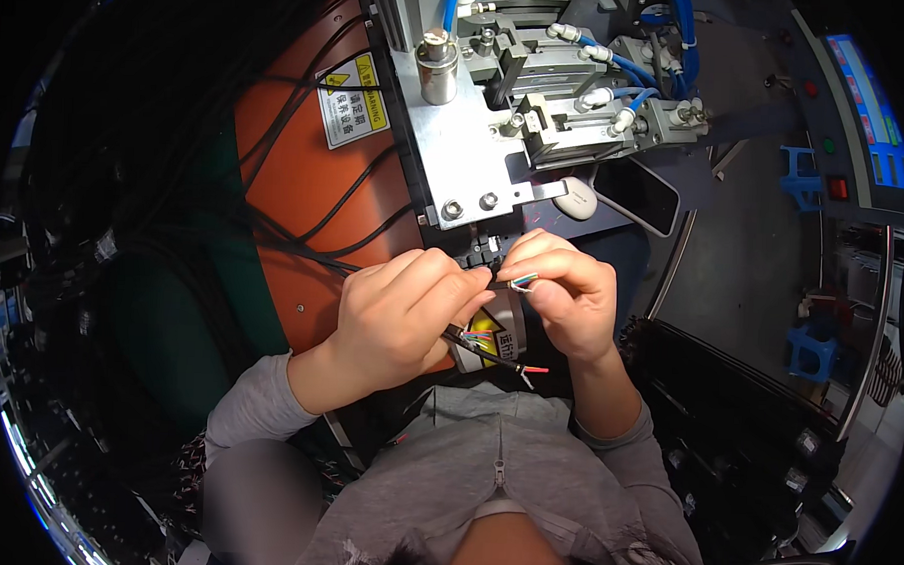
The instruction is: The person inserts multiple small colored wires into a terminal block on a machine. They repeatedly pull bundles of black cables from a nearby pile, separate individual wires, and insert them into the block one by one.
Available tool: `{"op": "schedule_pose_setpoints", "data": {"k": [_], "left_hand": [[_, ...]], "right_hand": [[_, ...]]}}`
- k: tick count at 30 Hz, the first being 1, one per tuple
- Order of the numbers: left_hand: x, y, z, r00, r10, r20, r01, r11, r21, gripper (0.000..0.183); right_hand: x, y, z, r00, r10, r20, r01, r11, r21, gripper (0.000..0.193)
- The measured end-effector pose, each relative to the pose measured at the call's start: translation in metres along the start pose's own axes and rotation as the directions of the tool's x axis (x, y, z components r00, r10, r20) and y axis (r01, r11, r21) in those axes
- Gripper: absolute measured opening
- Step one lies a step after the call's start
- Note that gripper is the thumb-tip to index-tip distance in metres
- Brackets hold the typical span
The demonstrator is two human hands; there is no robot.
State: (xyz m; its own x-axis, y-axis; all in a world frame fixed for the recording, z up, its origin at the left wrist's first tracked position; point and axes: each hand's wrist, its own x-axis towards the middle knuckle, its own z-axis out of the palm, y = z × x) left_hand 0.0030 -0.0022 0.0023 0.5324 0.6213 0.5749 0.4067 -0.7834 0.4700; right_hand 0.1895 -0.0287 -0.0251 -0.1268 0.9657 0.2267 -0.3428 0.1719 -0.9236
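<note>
A grey top (420,481) — zip (500,446) and pale neckline (501,505) near six o'clock — has matching grey sleeves (259,403) toward eight and half-past four.

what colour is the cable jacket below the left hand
Black cable jacket, best seen in the head view.

Left grip (396,305) and right grip (579,297) hold black cables (503,361).

Your left forearm (316,380) reaches up from lower left, grey sleeve (258,407) stopping short of wrist. Left hand (399,309) back-up, knuckles bent, fingers curled in — thumb and forefinger pinched. Your right forearm (607,396) comes up from lower right, steeper, wrist bare. Right hand (576,299) turned inward, thumb and bent forefinger pinched, tips aimed left. Both hands meet ahead of your chest (445,472) — fingertips close together.
</note>
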Motion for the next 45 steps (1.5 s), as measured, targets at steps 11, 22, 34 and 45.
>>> {"op": "schedule_pose_setpoints", "data": {"k": [11,22,34,45], "left_hand": [[0.001,0.005,-0.001,0.992,-0.099,0.076,0.099,0.995,-0.006,0.021],[0.001,0.004,0.002,0.991,-0.127,0.031,0.129,0.99,-0.061,0.022],[0.003,0.007,-0.001,0.998,-0.045,-0.033,0.047,0.998,0.044,0.017],[0.002,0.004,0.0,0.995,-0.036,-0.09,0.038,0.999,0.027,0.018]], "right_hand": [[0.004,-0.009,-0.001,0.964,0.264,-0.01,-0.26,0.955,0.142,0.01],[0.005,-0.013,0.009,0.992,0.003,-0.127,-0.044,0.946,-0.322,0.016],[0.008,-0.011,0.022,0.956,-0.291,-0.041,0.206,0.762,-0.614,0.008],[0.005,-0.006,0.024,0.968,-0.152,-0.201,0.071,0.93,-0.362,0.011]]}}
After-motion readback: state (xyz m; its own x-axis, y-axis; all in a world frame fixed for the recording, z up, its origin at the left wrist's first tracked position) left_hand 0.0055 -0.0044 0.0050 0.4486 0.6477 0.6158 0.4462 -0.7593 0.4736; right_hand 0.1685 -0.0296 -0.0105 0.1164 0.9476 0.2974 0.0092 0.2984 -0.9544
